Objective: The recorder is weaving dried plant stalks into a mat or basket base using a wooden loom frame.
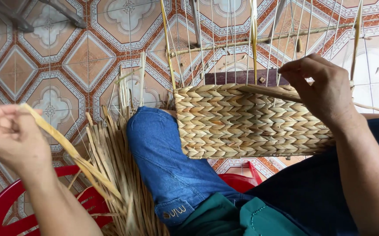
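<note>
Sideways on my lap lay the half-woven basket (246,122), my right grip (320,89) pinching its top strand; my left grip (10,135) pinched a reed strip (67,148) slanting down-right.

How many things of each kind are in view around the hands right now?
Hands: 2, the left hand gripping a dried straw strip, the right hand on the basket's top edge
Half-woven straw basket: 1
Wire frame: 1
Loose straw bundle: 1
Red plastic chair: 1
Total: 7
</note>
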